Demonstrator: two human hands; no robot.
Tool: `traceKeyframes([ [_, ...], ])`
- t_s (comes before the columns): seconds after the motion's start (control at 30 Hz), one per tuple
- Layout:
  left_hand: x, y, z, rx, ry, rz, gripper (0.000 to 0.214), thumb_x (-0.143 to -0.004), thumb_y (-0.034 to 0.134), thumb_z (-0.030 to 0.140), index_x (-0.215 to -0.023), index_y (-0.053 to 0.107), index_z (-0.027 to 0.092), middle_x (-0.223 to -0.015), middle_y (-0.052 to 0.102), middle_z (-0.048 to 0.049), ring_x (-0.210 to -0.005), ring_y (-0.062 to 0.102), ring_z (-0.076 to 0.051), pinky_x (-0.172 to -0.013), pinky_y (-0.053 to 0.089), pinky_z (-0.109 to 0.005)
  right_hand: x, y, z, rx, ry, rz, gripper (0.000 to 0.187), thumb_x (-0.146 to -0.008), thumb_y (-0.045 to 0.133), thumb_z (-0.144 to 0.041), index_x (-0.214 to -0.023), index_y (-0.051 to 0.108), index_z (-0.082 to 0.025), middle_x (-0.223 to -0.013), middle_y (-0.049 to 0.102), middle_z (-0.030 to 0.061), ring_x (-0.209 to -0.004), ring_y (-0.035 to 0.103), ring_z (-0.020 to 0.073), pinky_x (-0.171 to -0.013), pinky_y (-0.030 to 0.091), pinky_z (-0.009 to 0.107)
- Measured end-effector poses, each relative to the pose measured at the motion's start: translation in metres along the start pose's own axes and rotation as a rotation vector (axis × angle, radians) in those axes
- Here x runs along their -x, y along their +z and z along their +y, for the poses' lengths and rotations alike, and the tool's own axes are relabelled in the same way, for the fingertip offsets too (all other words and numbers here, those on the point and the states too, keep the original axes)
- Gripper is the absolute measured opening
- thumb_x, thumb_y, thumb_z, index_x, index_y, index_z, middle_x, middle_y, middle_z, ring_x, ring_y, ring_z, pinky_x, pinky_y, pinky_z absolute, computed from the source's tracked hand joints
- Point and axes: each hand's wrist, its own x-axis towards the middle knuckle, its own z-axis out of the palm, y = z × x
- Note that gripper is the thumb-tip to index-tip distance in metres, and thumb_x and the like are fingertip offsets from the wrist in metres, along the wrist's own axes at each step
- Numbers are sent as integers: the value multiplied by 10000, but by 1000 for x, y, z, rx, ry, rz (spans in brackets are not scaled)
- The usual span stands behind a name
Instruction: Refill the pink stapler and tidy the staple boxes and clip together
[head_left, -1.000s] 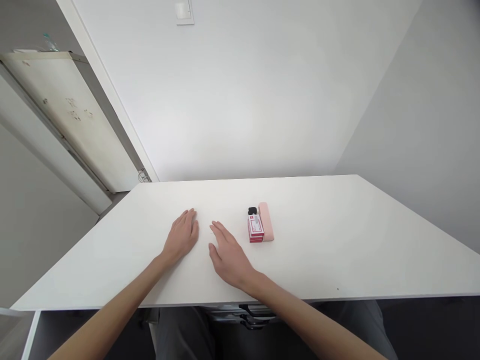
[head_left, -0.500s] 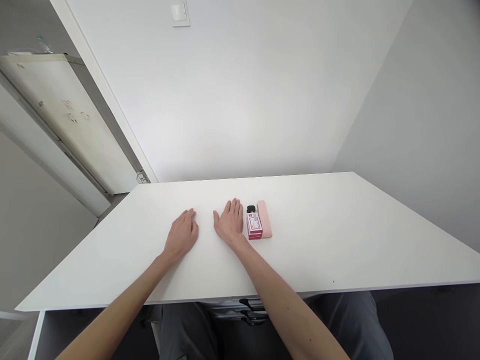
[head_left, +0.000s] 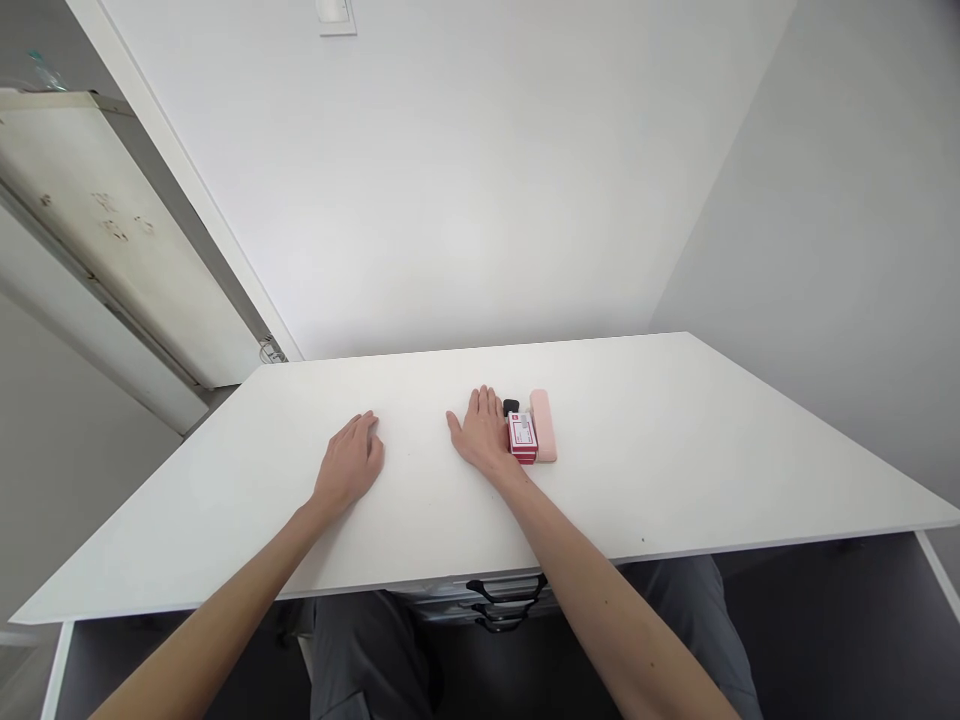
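Note:
My right hand [head_left: 482, 430] lies on the white table, fingers stretched away from me and thumb out to the left. Its right edge is up against a small red and white box [head_left: 523, 432], which appears to rest on another red box. Just behind the box is a small black object [head_left: 511, 407], partly hidden. A long pink case [head_left: 544, 426] lies along the box's right side. My left hand [head_left: 349, 460] rests on the tabletop to the left, fingers loosely bent with the thumb apart, holding nothing.
The white tabletop [head_left: 600, 440] meets a white wall [head_left: 480, 180] with a light switch [head_left: 334, 12]. Black drawer handles [head_left: 506, 590] show below the front edge, between my legs. A pale cabinet [head_left: 127, 230] stands at the left, beyond the wall's edge.
My right hand has moved right against the box, and the box and black object have shifted slightly right. The whole view has also turned a little. My left hand stays on the table.

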Motion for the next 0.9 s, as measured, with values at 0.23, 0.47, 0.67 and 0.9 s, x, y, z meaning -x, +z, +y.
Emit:
traceKeyframes([
  [0.23, -2, -1, 1, -13, 4, -9, 532, -992, 326, 330, -1442, 521, 123, -1582, 529, -148, -1519, 422, -317, -1257, 329, -527, -4, -22, 47, 50, -47, -28, 796, -1077, 319, -503, -1637, 247, 58, -1743, 174, 233, -1635, 112, 310, -1308, 57, 418],
  [0.47, -3, -2, 2, -19, 6, 1, 526, -990, 335, 332, -1434, 531, 129, -1587, 525, -142, -1510, 437, -320, -1258, 337, -536, -8, -49, 101, 101, -22, -45, 788, -1080, 301, -513, -1651, 236, 27, -1750, 178, 199, -1638, 125, 287, -1312, 77, 396],
  [0.67, -5, -2, 2, -35, 19, 1, 521, -986, 347, 343, -1428, 533, 139, -1578, 535, -135, -1502, 452, -315, -1255, 351, -510, -8, -70, 147, 137, 10, -25, 776, -1081, 285, -518, -1649, 250, 10, -1746, 204, 196, -1633, 154, 292, -1311, 112, 408],
  [0.9, -7, -2, 4, -20, -6, -7, 526, -985, 348, 340, -1440, 528, 149, -1583, 530, -127, -1511, 435, -313, -1256, 339, -521, 0, -83, 180, 147, 40, 32, 747, -1079, 286, -496, -1632, 295, 6, -1731, 255, 202, -1620, 197, 302, -1305, 152, 418],
])
